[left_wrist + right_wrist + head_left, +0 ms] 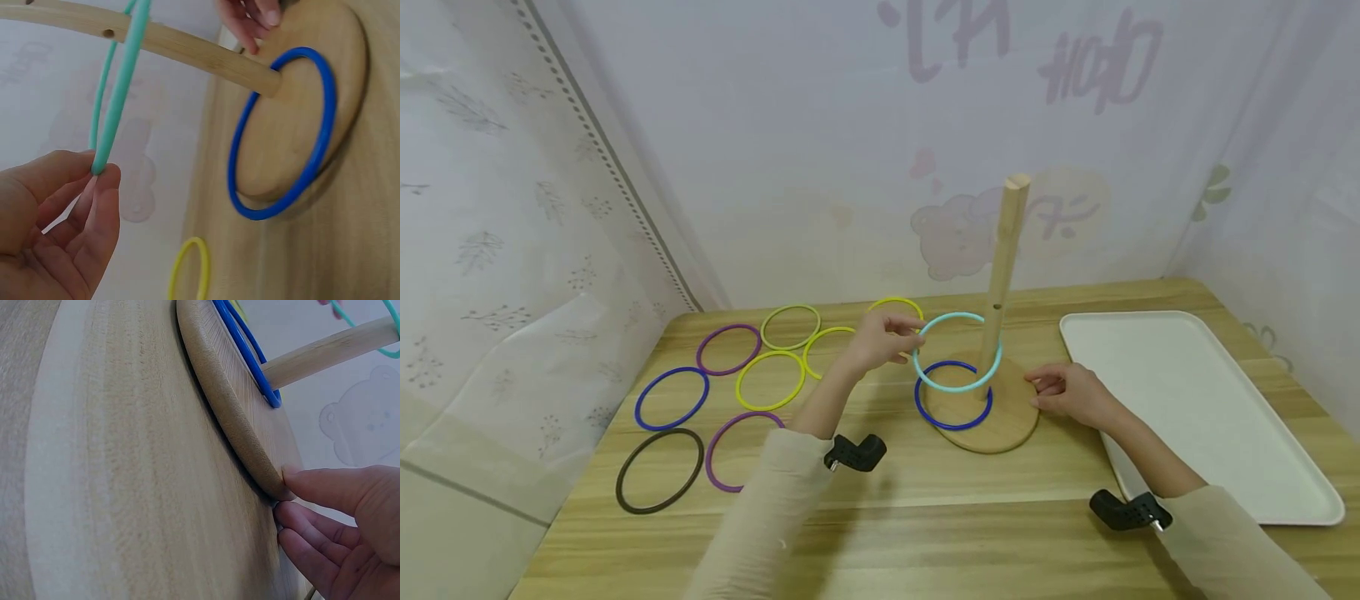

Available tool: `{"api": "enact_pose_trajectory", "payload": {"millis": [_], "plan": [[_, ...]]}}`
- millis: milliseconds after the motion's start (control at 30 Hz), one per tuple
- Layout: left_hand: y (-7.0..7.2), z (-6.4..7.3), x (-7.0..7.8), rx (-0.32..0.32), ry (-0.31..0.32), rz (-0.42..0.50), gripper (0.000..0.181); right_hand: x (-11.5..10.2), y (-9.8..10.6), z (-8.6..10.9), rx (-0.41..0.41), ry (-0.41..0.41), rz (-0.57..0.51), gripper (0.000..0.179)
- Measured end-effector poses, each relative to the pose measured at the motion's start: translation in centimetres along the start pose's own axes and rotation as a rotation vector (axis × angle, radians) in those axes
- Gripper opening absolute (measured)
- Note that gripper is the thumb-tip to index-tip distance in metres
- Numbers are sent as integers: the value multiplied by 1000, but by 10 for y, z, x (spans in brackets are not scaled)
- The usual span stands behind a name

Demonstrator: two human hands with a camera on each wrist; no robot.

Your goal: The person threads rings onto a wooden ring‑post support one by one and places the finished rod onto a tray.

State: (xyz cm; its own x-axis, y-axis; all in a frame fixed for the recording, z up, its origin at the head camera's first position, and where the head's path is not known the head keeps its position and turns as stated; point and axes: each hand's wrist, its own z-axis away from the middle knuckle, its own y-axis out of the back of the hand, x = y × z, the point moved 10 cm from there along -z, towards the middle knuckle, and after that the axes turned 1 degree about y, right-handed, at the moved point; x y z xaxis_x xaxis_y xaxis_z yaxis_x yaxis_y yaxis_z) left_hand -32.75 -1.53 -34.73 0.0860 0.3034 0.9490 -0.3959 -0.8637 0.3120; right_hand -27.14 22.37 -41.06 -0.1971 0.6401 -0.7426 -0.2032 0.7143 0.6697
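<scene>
A blue ring circles the post's foot. My left hand pinches the cyan ring above; my right hand grips the base.

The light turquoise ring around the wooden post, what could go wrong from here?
Pinched by the left hand at one edge only, the light turquoise ring may tilt and catch on the upright wooden post. Once released, it might land unevenly on the dark blue ring below, which juts past the round wooden base. The right hand is at that base's rim; an upward tug could tip it.
</scene>
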Motion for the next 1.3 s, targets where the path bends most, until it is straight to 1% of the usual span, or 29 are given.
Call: {"api": "enact_pose_trajectory", "payload": {"millis": [67,167,267,367,467,600,800,967,1067,1167,1300], "plan": [[-4,0,-6,-7,10,8,27,0,0,0,2,3,1,36],[-8,1,-12,-9,10,36,28,-1,0,0,5,10,3,36],[-10,1,-15,-1,14,77,28,-2,1,0,7,12,7,36],[-11,1,-18,12,34,109,28,-2,1,0,6,7,7,37],[-12,1,-21,27,58,128,29,-2,1,1,3,6,6,37],[-13,2,-22,46,66,132,27,-3,2,2,4,14,8,37],[-16,3,-28,63,72,103,24,-2,2,1,6,21,6,36],[-13,5,-41,86,105,54,23,-1,1,0,5,21,12,36],[-14,6,-47,77,124,33,23,-1,1,-1,5,20,14,36],[-17,7,-54,58,142,33,23,-1,1,-1,5,21,12,36],[-19,8,-62,63,154,0,21,-2,1,-1,1,21,15,36]]}}
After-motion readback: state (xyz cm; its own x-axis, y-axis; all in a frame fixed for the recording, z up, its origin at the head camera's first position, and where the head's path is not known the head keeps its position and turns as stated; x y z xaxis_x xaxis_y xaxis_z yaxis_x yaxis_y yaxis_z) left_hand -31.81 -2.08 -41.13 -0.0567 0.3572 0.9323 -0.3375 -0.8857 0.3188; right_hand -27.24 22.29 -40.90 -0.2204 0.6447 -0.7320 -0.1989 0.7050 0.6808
